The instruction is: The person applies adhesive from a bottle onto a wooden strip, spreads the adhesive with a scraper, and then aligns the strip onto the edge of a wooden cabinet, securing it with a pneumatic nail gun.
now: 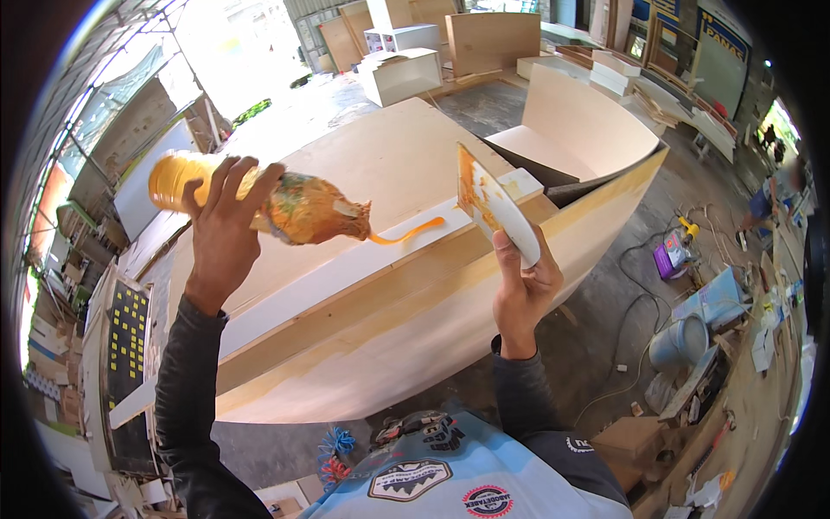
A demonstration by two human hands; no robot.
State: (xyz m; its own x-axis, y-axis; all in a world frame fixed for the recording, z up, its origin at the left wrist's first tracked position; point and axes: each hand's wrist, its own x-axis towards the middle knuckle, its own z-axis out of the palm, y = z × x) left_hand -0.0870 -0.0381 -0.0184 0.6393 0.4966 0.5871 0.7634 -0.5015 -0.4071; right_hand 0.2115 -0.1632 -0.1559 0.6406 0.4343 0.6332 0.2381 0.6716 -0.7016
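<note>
My left hand [226,229] is wrapped round a plastic bottle [316,208] of orange-yellow glue, its neck smeared and crusted. The bottle lies nearly level, mouth to the right. From that mouth an orange line of glue [411,232] runs over a white strip [346,266] along the wooden structure; I cannot tell how much of it hangs in the air. In my right hand [526,290] is a flat white rectangular spreader [500,208], pinched at its lower end and held upright. Orange glue smears its left face. A long curved plywood side [415,346] lies below my hands.
A curved pale compartment [579,130] joins the structure's far right. White boxes [402,76] and a wooden panel [493,43] stand behind. On the right floor are a purple-white container [670,255], a bucket [679,342] and loose cables. Another person [765,203] is at the far right.
</note>
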